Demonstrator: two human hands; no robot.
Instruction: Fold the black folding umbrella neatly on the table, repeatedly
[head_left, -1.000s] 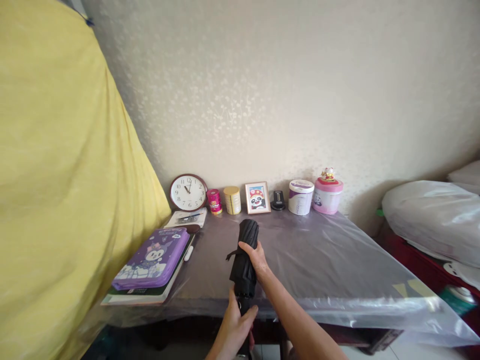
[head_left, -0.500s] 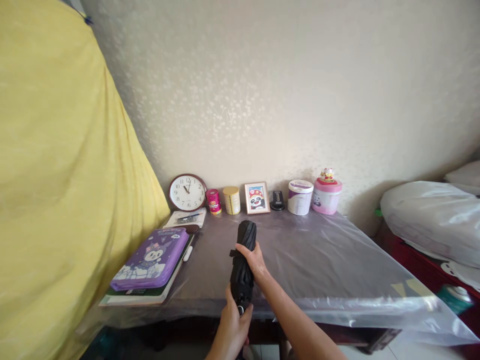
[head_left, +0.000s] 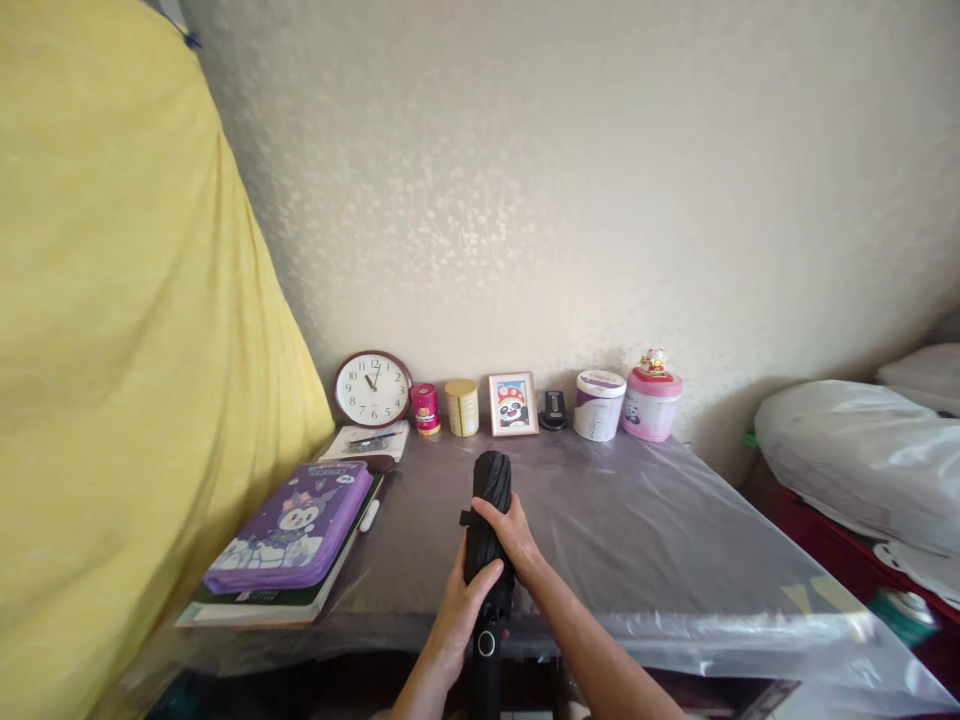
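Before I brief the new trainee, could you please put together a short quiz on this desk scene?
1. True or false: the right hand lies flat on the table.
2. Where does the clock stand in the row of things along the back of the table? A. at the left end; B. in the middle; C. at the right end.
3. What does the left hand grip together with the right hand?

Key:
1. False: it is wrapped around something.
2. A.
3. The folded black umbrella. The left hand is nearer its handle, and the right hand is further up.
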